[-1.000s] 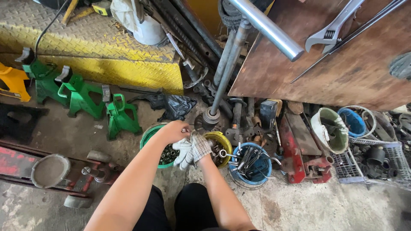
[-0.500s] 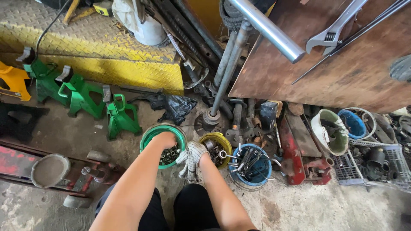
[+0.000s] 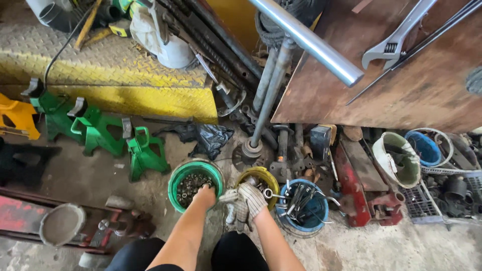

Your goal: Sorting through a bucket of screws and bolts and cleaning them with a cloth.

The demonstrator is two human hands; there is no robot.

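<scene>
We look down on a cluttered workshop floor (image 3: 351, 251) from above our own knees. Our left hand (image 3: 205, 194) reaches into the green bucket (image 3: 175, 183), which stands on the floor just in front of us and holds a heap of small metal nuts and bolts (image 3: 191, 183). The fingers are dipped among these pieces and hidden by the back of the hand, so we cannot tell whether they are apart or closed on anything. Our right hand (image 3: 249, 198) wears a worn white work glove and rests at the near rim of the yellow bucket (image 3: 266, 176), which stands just beside the green one; its fingers are curled together around a second limp glove (image 3: 232, 213) that hangs down from the grip.

Right of the yellow bucket, touching it, stands a blue bucket (image 3: 316, 211) full of wrenches and other hand tools. Beyond it lies a red floor jack (image 3: 359, 183). Left of the green bucket three green jack stands (image 3: 143, 153) stand in a row along the foot of a yellow checker-plate ramp (image 3: 125, 95), with an orange one (image 3: 17, 118) at the far left. A crumpled black plastic bag (image 3: 208, 138) lies between the stands and the buckets. Upper right, a brown bench (image 3: 427, 95) carries a large adjustable wrench (image 3: 396, 42), and a bright steel pipe (image 3: 311, 42) juts out over its corner
</scene>
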